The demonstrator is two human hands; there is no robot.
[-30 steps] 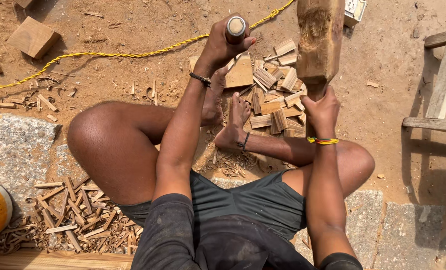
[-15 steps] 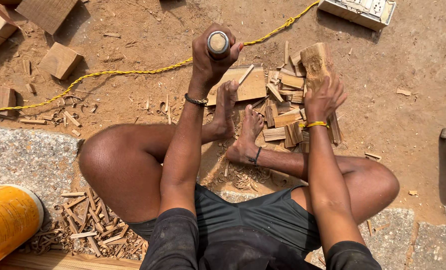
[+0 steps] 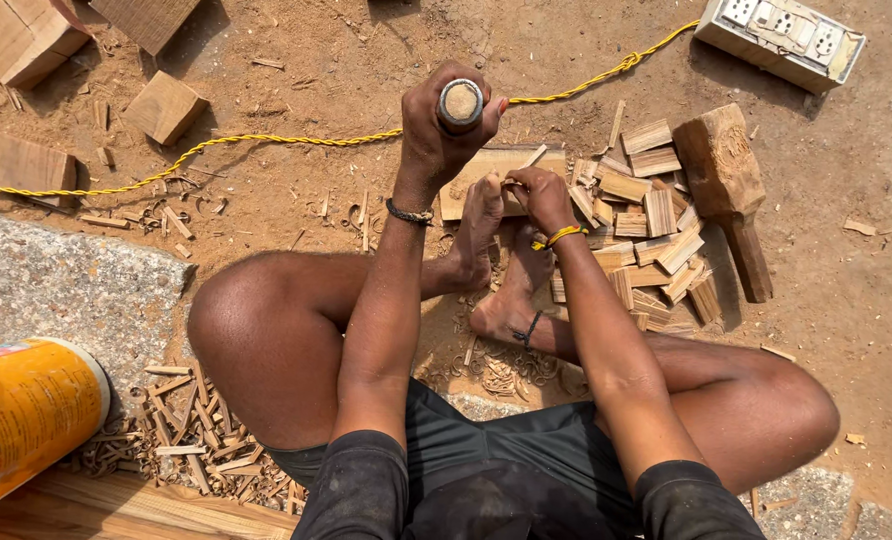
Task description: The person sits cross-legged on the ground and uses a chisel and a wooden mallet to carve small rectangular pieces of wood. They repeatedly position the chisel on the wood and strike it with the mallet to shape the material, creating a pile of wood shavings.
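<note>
Person sits cross-legged on dirt ground (image 3: 296,60), head view looking down. Left hand (image 3: 444,128) wrapped tight in a fist around upright chisel handle (image 3: 460,100), round butt end facing camera; blade end hidden behind the hand. Right hand (image 3: 541,195) fingers curled, pinching at edge of flat wood piece (image 3: 486,165) lying on ground just under the chisel; exact grip hard to tell. Both feet (image 3: 486,240) press near that wood piece. Wooden mallet (image 3: 728,180) lies on ground to the right, not held, touching pile of cut wood slips (image 3: 651,230). Yellow cord (image 3: 266,140) runs across ground behind the hands to white socket box (image 3: 781,35). Wood blocks (image 3: 164,105) top left. Shavings and splinters (image 3: 191,430) by left thigh, on stone slab (image 3: 56,290). Orange-yellow can (image 3: 26,415) bottom left.
</note>
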